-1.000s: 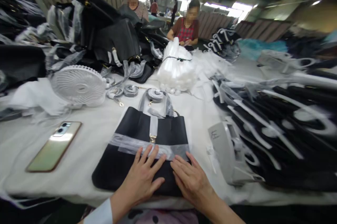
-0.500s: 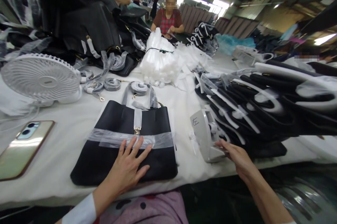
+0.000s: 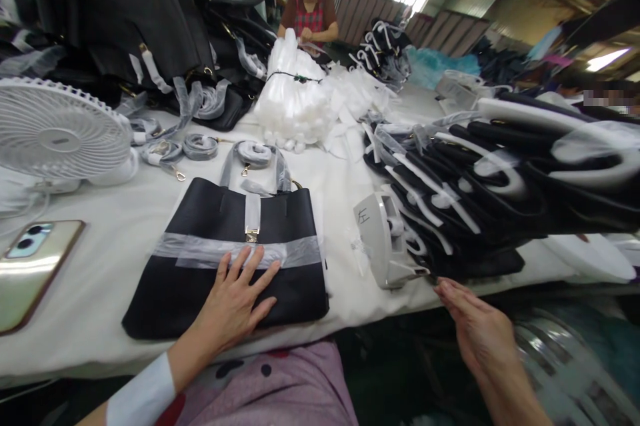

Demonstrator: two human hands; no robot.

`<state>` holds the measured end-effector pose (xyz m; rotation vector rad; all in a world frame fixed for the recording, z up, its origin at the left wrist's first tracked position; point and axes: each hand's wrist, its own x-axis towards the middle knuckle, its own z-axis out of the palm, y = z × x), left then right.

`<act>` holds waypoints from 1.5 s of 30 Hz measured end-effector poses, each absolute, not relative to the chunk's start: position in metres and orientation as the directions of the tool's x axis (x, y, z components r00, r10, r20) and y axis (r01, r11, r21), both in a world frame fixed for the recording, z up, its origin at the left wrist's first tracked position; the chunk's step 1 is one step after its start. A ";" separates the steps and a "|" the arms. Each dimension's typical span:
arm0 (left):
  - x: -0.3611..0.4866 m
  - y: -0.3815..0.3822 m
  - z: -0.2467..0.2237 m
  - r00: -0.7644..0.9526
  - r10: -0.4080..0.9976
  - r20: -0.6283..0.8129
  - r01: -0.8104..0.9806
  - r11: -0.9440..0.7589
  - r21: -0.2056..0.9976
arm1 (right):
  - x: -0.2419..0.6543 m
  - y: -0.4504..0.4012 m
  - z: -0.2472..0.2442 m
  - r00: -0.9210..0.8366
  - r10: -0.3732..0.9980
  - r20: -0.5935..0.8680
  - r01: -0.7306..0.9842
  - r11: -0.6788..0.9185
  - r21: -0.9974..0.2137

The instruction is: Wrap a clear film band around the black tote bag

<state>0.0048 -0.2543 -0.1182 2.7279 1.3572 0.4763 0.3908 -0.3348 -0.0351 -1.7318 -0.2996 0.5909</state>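
Note:
A black handbag (image 3: 185, 299) lies flat on the cloth-covered table, with clear wrapping across its middle and around its handles. My left hand (image 3: 240, 293) rests on its front, fingers spread, just below the gold clasp (image 3: 252, 235). To the right of the bag stands a grey tape dispenser (image 3: 373, 239) with a handwritten mark on its side. My right hand (image 3: 473, 319) is just off its near right end at the table edge. Thumb and fingers pinch what seems to be the end of clear tape, which barely shows.
Stacked black bags with white-wrapped handles (image 3: 465, 193) crowd the right. A white fan (image 3: 60, 139) and a phone (image 3: 37, 273) are at left. Wrapped straps (image 3: 200, 146) and bundled white packing material (image 3: 293, 99) lie behind the bag. A co-worker (image 3: 307, 13) sits across the table.
My right hand has moved from the dispenser's end outward to the right and toward the table edge, fingers pinched. My left hand stays on the bag. The view has shifted slightly.

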 end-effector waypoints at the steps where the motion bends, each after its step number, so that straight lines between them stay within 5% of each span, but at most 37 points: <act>1: 0.005 -0.254 -0.118 0.562 0.789 0.248 0.769 -0.609 0.194 | 0.387 -0.341 -0.040 0.835 0.477 -0.273 -0.165 -0.257 -0.952; 7: 0.005 -0.254 -0.119 0.553 0.794 0.252 0.770 -0.603 0.210 | 0.377 -0.362 -0.066 0.792 0.454 -0.408 -0.245 -0.375 -0.894; 15: 0.003 -0.254 -0.114 0.576 0.782 0.239 0.769 -0.617 0.166 | 0.389 -0.360 -0.096 0.828 0.484 -0.283 0.071 -0.591 -0.803; 18: 0.002 -0.252 -0.113 0.581 0.783 0.220 0.765 -0.618 0.181 | 0.395 -0.372 -0.107 0.834 0.445 -0.327 0.100 -0.704 -0.703; 21: 0.000 -0.251 -0.113 0.593 0.783 0.189 0.762 -0.621 0.181 | 0.387 -0.371 -0.096 0.785 0.558 -0.268 0.336 -0.748 -0.572; 24: -0.001 -0.250 -0.110 0.589 0.792 0.164 0.769 -0.611 0.188 | 0.351 -0.344 -0.061 0.602 0.777 -0.184 0.601 -0.592 -0.537; 27: -0.001 -0.251 -0.107 0.589 0.793 0.156 0.765 -0.610 0.206 | 0.295 -0.299 -0.022 0.169 0.978 -0.124 0.722 -0.208 -0.659; 32: -0.001 -0.251 -0.106 0.588 0.790 0.176 0.759 -0.613 0.218 | 0.219 -0.228 -0.004 -0.395 0.910 -0.128 0.643 0.174 -0.746; 40: -0.004 -0.248 -0.103 0.587 0.788 0.187 0.756 -0.615 0.222 | 0.192 -0.179 -0.036 -0.344 0.865 -0.366 0.932 0.267 -0.244; 45: -0.004 -0.247 -0.102 0.594 0.787 0.166 0.750 -0.616 0.240 | 0.183 -0.174 -0.036 -0.231 0.879 -0.416 0.973 0.221 -0.072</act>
